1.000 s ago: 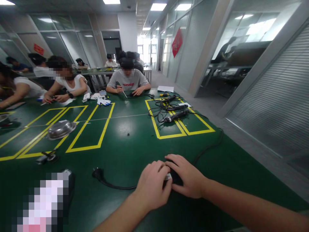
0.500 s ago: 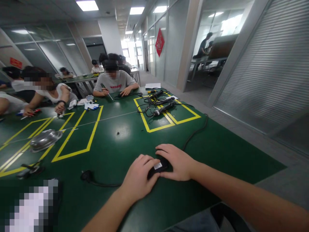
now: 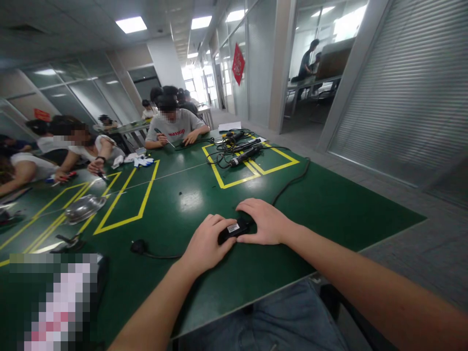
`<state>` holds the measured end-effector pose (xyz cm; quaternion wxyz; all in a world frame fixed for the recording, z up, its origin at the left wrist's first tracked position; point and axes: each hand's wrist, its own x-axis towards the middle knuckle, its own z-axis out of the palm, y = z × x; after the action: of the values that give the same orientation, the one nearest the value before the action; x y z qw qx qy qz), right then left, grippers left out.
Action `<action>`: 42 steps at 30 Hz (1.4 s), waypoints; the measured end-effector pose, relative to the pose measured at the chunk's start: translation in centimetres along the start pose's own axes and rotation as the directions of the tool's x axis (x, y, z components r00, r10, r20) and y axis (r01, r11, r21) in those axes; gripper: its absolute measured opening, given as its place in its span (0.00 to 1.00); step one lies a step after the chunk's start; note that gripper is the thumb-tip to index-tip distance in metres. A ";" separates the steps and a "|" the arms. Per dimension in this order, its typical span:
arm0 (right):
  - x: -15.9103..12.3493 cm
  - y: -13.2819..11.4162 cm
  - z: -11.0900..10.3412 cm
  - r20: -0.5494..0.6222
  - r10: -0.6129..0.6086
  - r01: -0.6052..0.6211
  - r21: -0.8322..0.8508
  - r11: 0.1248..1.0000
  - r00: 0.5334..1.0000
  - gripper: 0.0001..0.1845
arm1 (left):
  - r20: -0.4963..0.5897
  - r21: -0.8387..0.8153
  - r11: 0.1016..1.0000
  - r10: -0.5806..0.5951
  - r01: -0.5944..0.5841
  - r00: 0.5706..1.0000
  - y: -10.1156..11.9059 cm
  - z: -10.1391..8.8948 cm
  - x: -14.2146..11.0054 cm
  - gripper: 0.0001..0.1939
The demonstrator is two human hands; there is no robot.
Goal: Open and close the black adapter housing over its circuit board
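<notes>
A black power adapter with a white label lies on the green table in front of me. My left hand is closed round its left end, thumb on the near side and fingers over the far side. Round the right end, my right hand curves with fingers and thumb on opposite sides. From the left runs a black cord ending in a plug on the table. Another black cable comes out beyond my right hand and bends away toward the back right.
Tangled black cords and tools lie within yellow tape at the back. A shiny metal dish and a white-blue glove are to the left. A pixelated object sits at the near left. Co-workers sit across and left.
The camera view has shifted, so the table and my hands appear higher and more of my lap shows. Both hands keep their hold on the adapter.
</notes>
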<state>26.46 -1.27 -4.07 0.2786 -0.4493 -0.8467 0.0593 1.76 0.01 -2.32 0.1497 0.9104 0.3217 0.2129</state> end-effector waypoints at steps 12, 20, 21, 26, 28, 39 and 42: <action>-0.4 0.2 0.2 -0.090 0.135 -0.141 -0.061 0.988 0.987 0.22 | -0.005 -0.023 1.000 -0.013 0.013 1.000 0.2 -0.3 0.2 0.17; 0.1 0.0 0.0 -0.081 0.221 -0.231 -0.146 0.962 0.972 0.16 | -0.246 -0.009 0.955 -0.289 0.296 0.925 -1.6 -0.2 0.7 0.14; 0.2 0.0 0.0 -0.070 0.224 -0.232 -0.151 0.961 0.972 0.17 | -0.248 0.002 0.947 -0.312 0.323 0.917 -1.9 -0.2 0.7 0.14; 0.3 -0.2 0.0 -0.014 0.214 -0.213 -0.171 0.962 0.977 0.20 | -0.204 0.043 0.927 -0.356 0.372 0.912 -2.3 -0.3 0.7 0.09; 0.4 -0.2 -0.1 0.000 0.205 -0.202 -0.179 0.963 0.979 0.20 | -0.222 0.055 0.926 -0.354 0.374 0.909 -1.9 -0.6 0.7 0.06; 0.3 -0.9 -0.4 0.013 0.243 -0.236 -0.182 0.954 0.970 0.22 | 0.054 0.140 0.957 -0.264 0.254 0.963 1.0 -2.0 -0.5 0.03; 0.2 -1.0 -0.5 0.013 0.250 -0.243 -0.184 0.952 0.968 0.22 | 0.082 0.142 0.951 -0.286 0.273 0.955 1.0 -1.8 -0.5 0.02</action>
<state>25.89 -1.80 -3.16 0.2117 -0.5737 -0.7909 0.0245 1.06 -0.82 -0.47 0.1353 0.8730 0.4525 0.1216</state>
